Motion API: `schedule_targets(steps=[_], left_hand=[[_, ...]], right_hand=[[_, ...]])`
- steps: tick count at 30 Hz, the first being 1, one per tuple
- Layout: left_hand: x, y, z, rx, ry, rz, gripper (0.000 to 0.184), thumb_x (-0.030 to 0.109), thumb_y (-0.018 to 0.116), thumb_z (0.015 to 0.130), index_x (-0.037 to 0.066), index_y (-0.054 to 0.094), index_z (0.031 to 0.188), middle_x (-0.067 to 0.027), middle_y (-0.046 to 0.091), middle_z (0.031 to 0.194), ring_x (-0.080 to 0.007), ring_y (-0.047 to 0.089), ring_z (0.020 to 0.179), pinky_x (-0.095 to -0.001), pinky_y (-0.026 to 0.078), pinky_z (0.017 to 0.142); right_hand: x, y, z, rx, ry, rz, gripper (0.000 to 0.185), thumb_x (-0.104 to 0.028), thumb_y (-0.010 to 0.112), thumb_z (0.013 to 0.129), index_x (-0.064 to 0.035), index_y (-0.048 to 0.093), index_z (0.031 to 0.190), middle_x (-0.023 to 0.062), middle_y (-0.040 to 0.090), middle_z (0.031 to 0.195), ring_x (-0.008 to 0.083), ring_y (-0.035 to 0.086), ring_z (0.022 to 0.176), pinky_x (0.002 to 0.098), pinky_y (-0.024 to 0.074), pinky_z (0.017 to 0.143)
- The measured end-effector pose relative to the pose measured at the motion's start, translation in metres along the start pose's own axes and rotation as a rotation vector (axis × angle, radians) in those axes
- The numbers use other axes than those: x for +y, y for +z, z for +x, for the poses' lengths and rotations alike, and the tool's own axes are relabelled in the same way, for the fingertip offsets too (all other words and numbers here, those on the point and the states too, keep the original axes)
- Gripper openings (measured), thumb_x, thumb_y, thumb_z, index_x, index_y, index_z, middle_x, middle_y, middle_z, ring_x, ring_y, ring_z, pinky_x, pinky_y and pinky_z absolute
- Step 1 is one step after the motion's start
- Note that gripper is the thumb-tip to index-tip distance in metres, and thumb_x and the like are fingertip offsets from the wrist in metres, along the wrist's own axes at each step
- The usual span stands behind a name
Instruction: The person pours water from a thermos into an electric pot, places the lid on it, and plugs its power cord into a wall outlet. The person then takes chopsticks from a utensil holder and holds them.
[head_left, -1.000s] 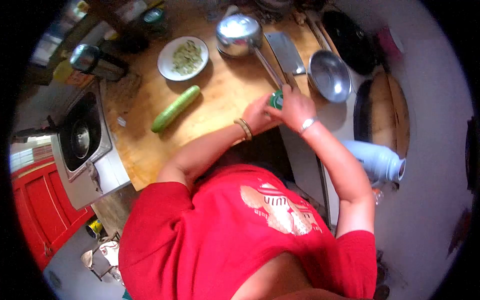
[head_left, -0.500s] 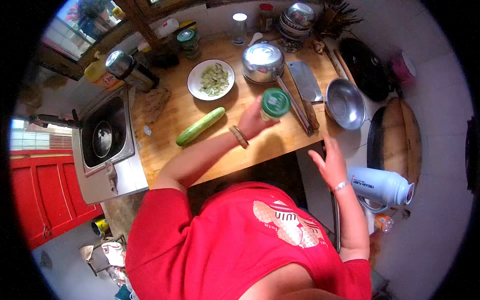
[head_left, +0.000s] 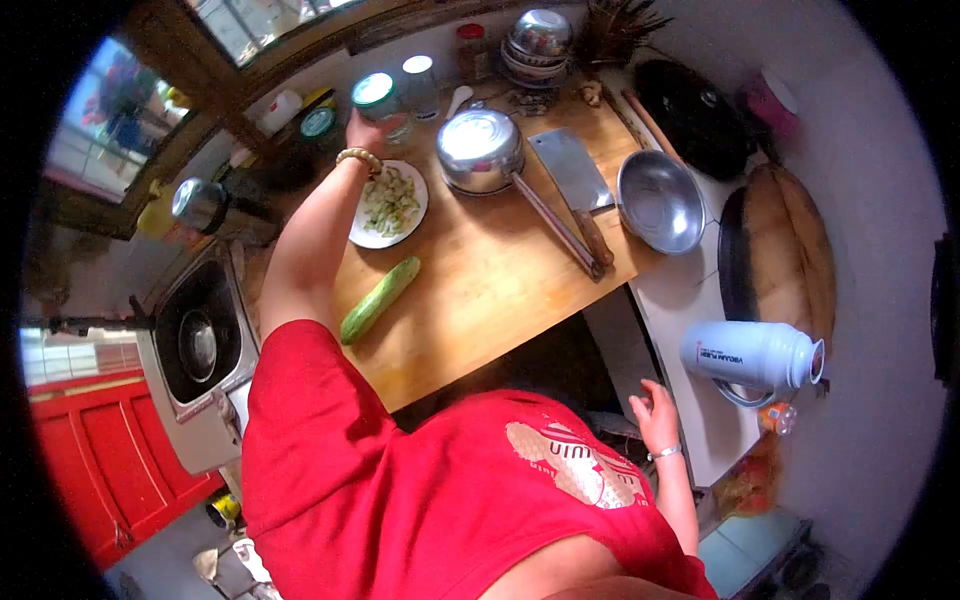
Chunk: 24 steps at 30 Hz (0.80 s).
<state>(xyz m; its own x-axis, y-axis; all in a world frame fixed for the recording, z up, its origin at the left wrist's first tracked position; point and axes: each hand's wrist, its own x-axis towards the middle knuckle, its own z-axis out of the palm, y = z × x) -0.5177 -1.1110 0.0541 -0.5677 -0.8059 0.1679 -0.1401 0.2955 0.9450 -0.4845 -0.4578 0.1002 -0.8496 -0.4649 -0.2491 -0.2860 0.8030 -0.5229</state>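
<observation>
My left hand (head_left: 368,133) reaches to the back of the wooden counter, its fingers wrapped round a glass jar (head_left: 394,126) with a green lid. Below that wrist, and partly behind it, is a white plate (head_left: 412,228) of chopped green pieces (head_left: 390,203). A whole cucumber (head_left: 380,299) lies on the wood in front of the plate. My right hand (head_left: 656,418) hangs low on the right, beyond the counter's front edge, fingers apart and holding nothing.
A metal saucepan (head_left: 480,150), a cleaver (head_left: 575,170) and a steel bowl (head_left: 660,203) stand right of the plate. A drinking glass (head_left: 420,88) is beside the jar. The sink (head_left: 203,340) lies left; a blue vacuum flask (head_left: 748,355) is at right.
My left hand has carried the jar from the front middle of the counter to the back left, past the plate. My right hand has dropped lower. The whole view has shifted a little.
</observation>
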Motion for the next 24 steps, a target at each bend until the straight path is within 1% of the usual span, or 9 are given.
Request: schedule_targets(steps=[2, 4, 7, 10, 13, 16, 19, 21, 24], left_hand=[[-0.034, 0.011, 0.025, 0.029, 0.031, -0.169, 0.066, 0.011, 0.081, 0.058, 0.002, 0.047, 0.114, -0.0115, 0.058, 0.111, -0.0228, 0.054, 0.102, -0.035, 0.043, 0.087], [-0.036, 0.016, 0.034, 0.16, -0.105, 0.028, 0.069, 0.012, 0.082, 0.057, 0.002, 0.047, 0.115, -0.0117, 0.057, 0.111, -0.0244, 0.054, 0.103, -0.036, 0.042, 0.088], [-0.062, 0.016, 0.053, 0.131, 0.067, 0.326, 0.068, 0.015, 0.083, 0.054, 0.003, 0.05, 0.112, -0.011, 0.058, 0.111, -0.0249, 0.054, 0.102, -0.0366, 0.042, 0.088], [-0.078, 0.019, 0.069, 0.05, 0.009, 0.237, 0.069, 0.017, 0.084, 0.05, 0.003, 0.052, 0.11, -0.0104, 0.06, 0.108, -0.0255, 0.056, 0.099, -0.0376, 0.044, 0.086], [-0.084, 0.019, 0.061, 0.179, 0.059, 0.071, 0.072, 0.018, 0.084, 0.048, 0.004, 0.052, 0.111, -0.0111, 0.06, 0.108, -0.0269, 0.057, 0.098, -0.0376, 0.044, 0.085], [-0.108, 0.021, 0.069, 0.218, 0.015, 0.223, 0.069, 0.019, 0.083, 0.051, 0.004, 0.053, 0.112, -0.0127, 0.059, 0.11, -0.0287, 0.056, 0.1, -0.0371, 0.044, 0.086], [-0.108, 0.021, 0.076, 0.217, 0.206, 0.774, 0.068, 0.022, 0.082, 0.054, 0.005, 0.052, 0.112, -0.0136, 0.058, 0.113, -0.0304, 0.055, 0.103, -0.0372, 0.044, 0.087], [-0.074, 0.014, 0.061, -0.024, -0.124, 0.415, 0.066, 0.025, 0.08, 0.058, 0.003, 0.051, 0.113, -0.0158, 0.055, 0.116, -0.0326, 0.054, 0.104, -0.0389, 0.044, 0.087], [-0.032, 0.012, 0.021, 0.188, -0.359, 0.494, 0.063, 0.025, 0.079, 0.059, 0.0, 0.052, 0.111, -0.0183, 0.054, 0.116, -0.0339, 0.055, 0.102, -0.0408, 0.045, 0.085]], right_hand=[[-0.002, -0.001, -0.015, -0.013, 0.093, 0.044, 0.037, -0.016, 0.065, 0.077, -0.0004, 0.053, 0.109, 0.0141, 0.057, 0.095, 0.0214, 0.058, 0.075, 0.0307, 0.049, 0.065], [0.007, 0.003, -0.03, 0.034, 0.174, 0.094, 0.033, -0.013, 0.062, 0.079, -0.0003, 0.053, 0.108, 0.0137, 0.06, 0.092, 0.0199, 0.058, 0.075, 0.0299, 0.0475, 0.067], [0.016, 0.006, -0.049, 0.049, 0.273, 0.123, 0.032, -0.012, 0.062, 0.08, 0.0005, 0.053, 0.108, 0.0127, 0.059, 0.092, 0.0171, 0.057, 0.074, 0.0278, 0.0478, 0.066], [0.019, 0.008, -0.061, 0.053, 0.343, 0.154, 0.032, -0.012, 0.062, 0.079, 0.0003, 0.053, 0.107, 0.0111, 0.059, 0.091, 0.0154, 0.055, 0.071, 0.0271, 0.0479, 0.064], [0.018, 0.01, -0.062, 0.068, 0.357, 0.164, 0.031, -0.013, 0.062, 0.08, -0.0004, 0.054, 0.107, 0.0106, 0.059, 0.09, 0.0151, 0.056, 0.07, 0.027, 0.0479, 0.064], [0.014, 0.009, -0.059, 0.059, 0.338, 0.162, 0.031, -0.013, 0.062, 0.08, -0.0007, 0.054, 0.107, 0.0112, 0.059, 0.09, 0.0149, 0.056, 0.07, 0.0271, 0.048, 0.064], [0.02, 0.011, -0.053, -0.002, 0.307, 0.133, 0.032, -0.014, 0.063, 0.08, -0.0003, 0.054, 0.107, 0.0122, 0.06, 0.09, 0.0151, 0.056, 0.071, 0.0273, 0.0482, 0.065], [0.017, 0.012, -0.049, -0.036, 0.282, 0.101, 0.032, -0.014, 0.063, 0.079, -0.0003, 0.054, 0.107, 0.0127, 0.06, 0.089, 0.0163, 0.057, 0.071, 0.0281, 0.0482, 0.065], [0.032, 0.021, -0.044, -0.016, 0.249, 0.145, 0.03, -0.012, 0.061, 0.08, -0.0008, 0.055, 0.107, 0.0108, 0.061, 0.084, 0.0159, 0.057, 0.073, 0.0277, 0.0471, 0.068]])
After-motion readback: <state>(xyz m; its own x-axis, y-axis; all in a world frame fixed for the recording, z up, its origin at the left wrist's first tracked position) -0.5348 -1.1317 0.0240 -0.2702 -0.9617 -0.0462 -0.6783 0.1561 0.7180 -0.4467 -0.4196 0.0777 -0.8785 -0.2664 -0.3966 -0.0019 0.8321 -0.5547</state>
